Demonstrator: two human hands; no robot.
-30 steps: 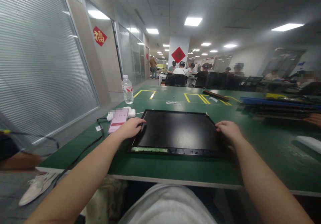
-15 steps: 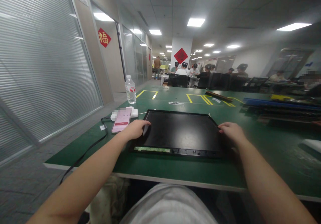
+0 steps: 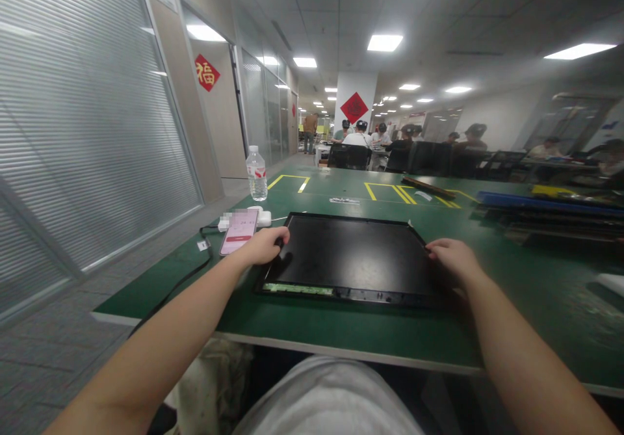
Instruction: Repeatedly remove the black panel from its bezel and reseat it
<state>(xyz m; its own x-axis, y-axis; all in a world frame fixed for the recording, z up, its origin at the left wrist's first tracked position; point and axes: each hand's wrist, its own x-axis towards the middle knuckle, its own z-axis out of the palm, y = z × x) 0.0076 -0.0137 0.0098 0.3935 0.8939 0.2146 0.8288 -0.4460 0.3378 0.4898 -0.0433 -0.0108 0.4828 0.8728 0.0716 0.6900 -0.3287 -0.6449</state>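
Observation:
A flat black display panel (image 3: 348, 253) lies on the green table (image 3: 526, 292) in front of me, with a green circuit strip (image 3: 294, 288) along its near edge. My left hand (image 3: 262, 245) rests on the panel's left edge, fingers curled over it. On the panel's right edge sits my right hand (image 3: 453, 257), its fingers bent around the rim. Both forearms reach in from the bottom of the view.
A pink-screened phone (image 3: 239, 231) lies left of the panel on a white charger (image 3: 263, 217) with a black cable (image 3: 185, 279). A water bottle (image 3: 257, 174) stands behind. Yellow tape marks, stacked panels (image 3: 546, 210) at right, seated people far back.
The view has swung a little to the right and the person seated at the left has dropped out of sight. Both hands keep their hold on the panel's edges.

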